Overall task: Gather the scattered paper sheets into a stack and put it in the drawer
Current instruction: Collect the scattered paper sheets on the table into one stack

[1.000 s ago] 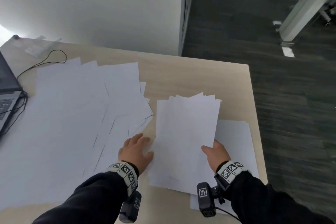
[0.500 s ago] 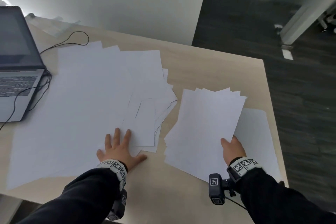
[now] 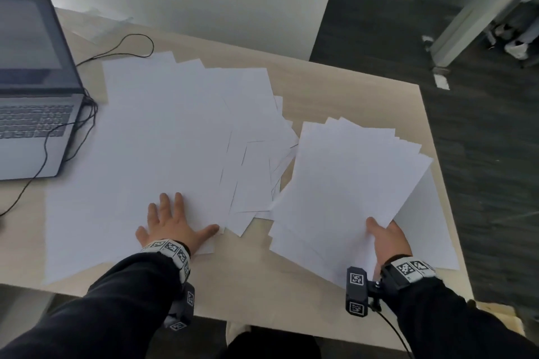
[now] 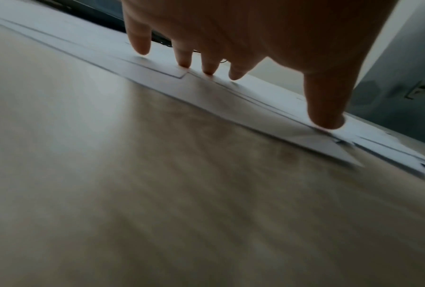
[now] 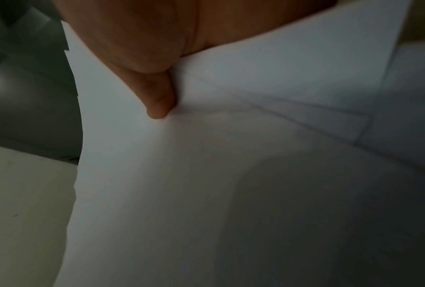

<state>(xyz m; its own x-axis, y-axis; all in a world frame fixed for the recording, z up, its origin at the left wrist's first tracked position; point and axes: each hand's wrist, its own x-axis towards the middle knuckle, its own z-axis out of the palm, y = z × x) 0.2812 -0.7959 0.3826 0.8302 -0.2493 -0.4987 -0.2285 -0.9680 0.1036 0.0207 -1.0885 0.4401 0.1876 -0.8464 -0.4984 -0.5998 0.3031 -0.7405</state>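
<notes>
The right hand (image 3: 388, 237) pinches the fanned stack of white paper sheets (image 3: 347, 181) at lower right by one corner – it may slip apart – while the flat, open left hand (image 3: 172, 227) could push the loose white sheets (image 3: 163, 137) at centre off the light wooden table (image 3: 335, 87).

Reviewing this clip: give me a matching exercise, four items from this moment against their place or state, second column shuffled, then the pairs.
Column 1
1. left hand
2. right hand
3. laptop
4. single sheet

Column 2
A. open, at the desk's far left
B. lies on the desk under the lifted stack
C. fingers spread flat on the scattered sheets
D. pinches the stack's near corner

Pairs: 1-C, 2-D, 3-A, 4-B
</notes>
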